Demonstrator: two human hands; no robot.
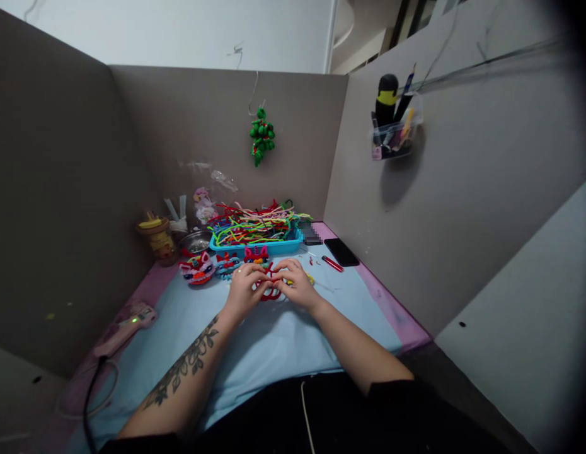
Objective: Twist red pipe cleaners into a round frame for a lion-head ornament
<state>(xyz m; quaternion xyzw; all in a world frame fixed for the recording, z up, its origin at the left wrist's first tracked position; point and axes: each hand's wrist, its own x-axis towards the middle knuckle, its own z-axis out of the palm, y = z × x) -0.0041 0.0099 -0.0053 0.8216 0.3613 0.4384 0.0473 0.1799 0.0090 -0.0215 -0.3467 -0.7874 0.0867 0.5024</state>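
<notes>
Between my two hands, above the light blue cloth, is an openwork shape bent from red pipe cleaner. The fingers of my left hand pinch its left side. My right hand pinches it from the right, with the fingertips of both hands nearly meeting over the middle. My fingers cover part of the shape. Just behind my hands sit a red and pink animal-face figure, a blue one and a red one with pink ears. A yellow looped item lies partly hidden beside my right hand.
A blue tray heaped with colourful pipe cleaners stands at the back. To its right lie a red cutter knife and a black phone. A pink glue gun with a cord rests at left. Grey partitions enclose the table.
</notes>
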